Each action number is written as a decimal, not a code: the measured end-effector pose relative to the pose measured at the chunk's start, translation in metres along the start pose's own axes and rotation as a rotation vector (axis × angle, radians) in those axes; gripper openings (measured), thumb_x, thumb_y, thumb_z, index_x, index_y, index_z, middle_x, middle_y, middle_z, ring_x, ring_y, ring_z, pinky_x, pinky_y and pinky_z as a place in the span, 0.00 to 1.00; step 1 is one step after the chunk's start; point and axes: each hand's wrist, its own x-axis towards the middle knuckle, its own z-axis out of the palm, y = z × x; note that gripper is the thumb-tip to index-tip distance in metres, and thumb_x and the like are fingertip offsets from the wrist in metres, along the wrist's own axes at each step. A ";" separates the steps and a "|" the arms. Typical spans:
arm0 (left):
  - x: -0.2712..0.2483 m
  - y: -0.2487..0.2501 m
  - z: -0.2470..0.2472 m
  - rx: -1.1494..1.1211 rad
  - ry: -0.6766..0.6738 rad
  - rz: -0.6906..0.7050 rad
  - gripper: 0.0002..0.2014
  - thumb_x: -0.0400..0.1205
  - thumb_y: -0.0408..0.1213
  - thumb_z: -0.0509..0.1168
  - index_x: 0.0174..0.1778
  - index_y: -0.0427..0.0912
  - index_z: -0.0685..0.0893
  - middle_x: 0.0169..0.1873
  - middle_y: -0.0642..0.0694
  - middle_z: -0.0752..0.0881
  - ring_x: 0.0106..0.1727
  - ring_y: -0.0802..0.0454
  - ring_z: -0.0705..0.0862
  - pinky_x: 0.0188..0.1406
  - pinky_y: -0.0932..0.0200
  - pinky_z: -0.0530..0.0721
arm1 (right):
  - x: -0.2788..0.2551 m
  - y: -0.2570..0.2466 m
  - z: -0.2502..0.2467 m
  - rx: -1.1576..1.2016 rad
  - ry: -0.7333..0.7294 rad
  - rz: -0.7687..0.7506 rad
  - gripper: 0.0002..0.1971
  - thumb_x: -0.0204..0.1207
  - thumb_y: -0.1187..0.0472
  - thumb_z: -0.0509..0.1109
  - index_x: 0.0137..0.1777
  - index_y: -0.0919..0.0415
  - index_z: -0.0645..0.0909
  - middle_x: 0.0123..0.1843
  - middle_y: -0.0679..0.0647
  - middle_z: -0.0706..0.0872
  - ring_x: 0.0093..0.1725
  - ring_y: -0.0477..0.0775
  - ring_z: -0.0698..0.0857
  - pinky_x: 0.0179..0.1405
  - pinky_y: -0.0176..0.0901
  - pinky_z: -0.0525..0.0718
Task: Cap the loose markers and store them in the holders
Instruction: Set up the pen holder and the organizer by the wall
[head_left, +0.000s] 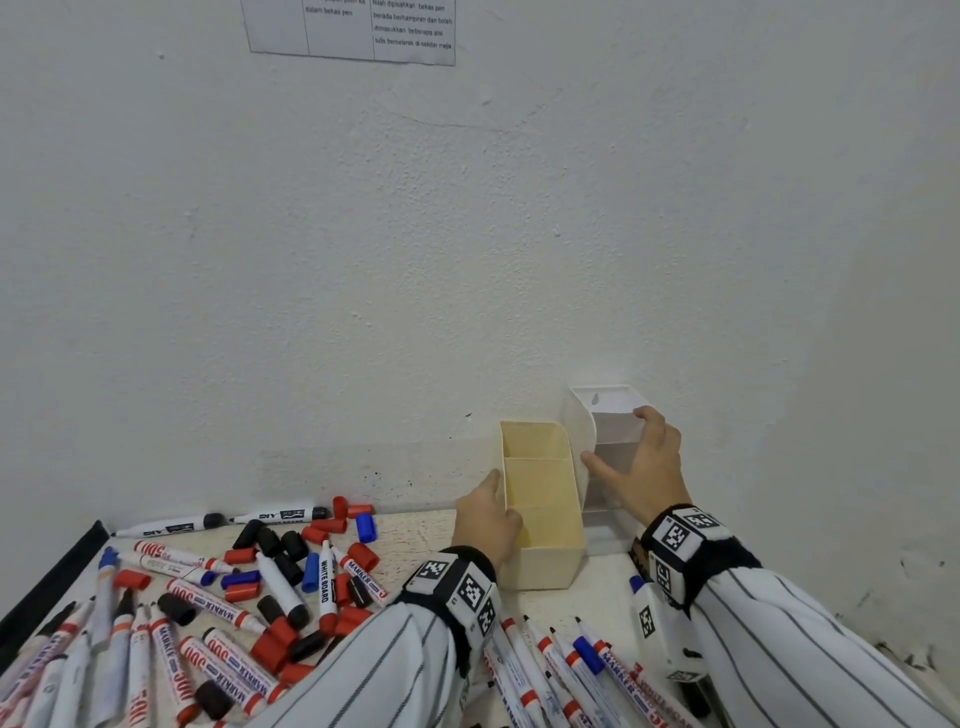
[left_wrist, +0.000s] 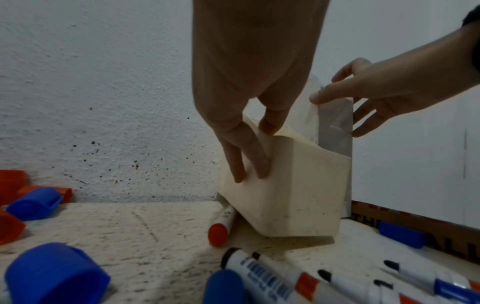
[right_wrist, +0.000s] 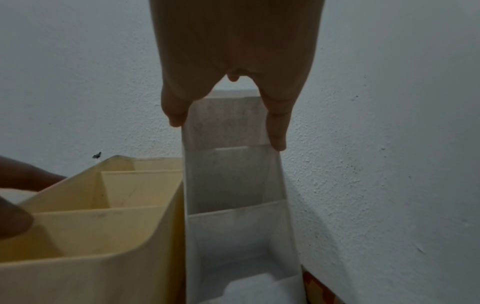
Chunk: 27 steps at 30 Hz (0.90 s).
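Note:
A cream three-compartment holder stands by the wall, with a translucent white holder right beside it. My left hand pinches the cream holder's left wall; in the left wrist view its fingers lie on the outside and another digit hooks over the rim. My right hand spans the white holder's top, thumb on the left wall, fingers on the right. Both holders look empty. Loose markers and red, black and blue caps cover the table's left.
A row of uncapped markers lies under my wrists. A red-capped marker sits against the cream holder's base. Walls close in behind and to the right. A black table edge runs at the left; a printed sheet hangs above.

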 end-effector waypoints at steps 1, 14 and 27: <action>0.000 0.000 0.000 0.026 0.008 0.018 0.21 0.81 0.23 0.57 0.71 0.39 0.74 0.60 0.39 0.82 0.59 0.48 0.80 0.47 0.69 0.75 | 0.001 0.001 0.000 0.000 -0.001 -0.003 0.42 0.66 0.50 0.78 0.74 0.57 0.58 0.71 0.64 0.62 0.69 0.66 0.68 0.69 0.58 0.71; 0.011 -0.007 -0.006 0.301 0.064 -0.058 0.10 0.83 0.29 0.55 0.59 0.38 0.75 0.49 0.41 0.83 0.48 0.46 0.84 0.49 0.52 0.87 | 0.001 -0.006 0.008 -0.014 -0.026 -0.019 0.45 0.65 0.48 0.78 0.76 0.57 0.56 0.70 0.62 0.62 0.67 0.65 0.69 0.65 0.54 0.71; 0.002 -0.009 -0.014 -0.016 0.066 -0.034 0.18 0.80 0.21 0.57 0.64 0.39 0.78 0.59 0.41 0.83 0.50 0.54 0.77 0.48 0.69 0.74 | 0.001 -0.002 0.006 0.042 -0.090 -0.036 0.33 0.78 0.65 0.66 0.79 0.59 0.53 0.71 0.67 0.68 0.67 0.64 0.73 0.66 0.47 0.70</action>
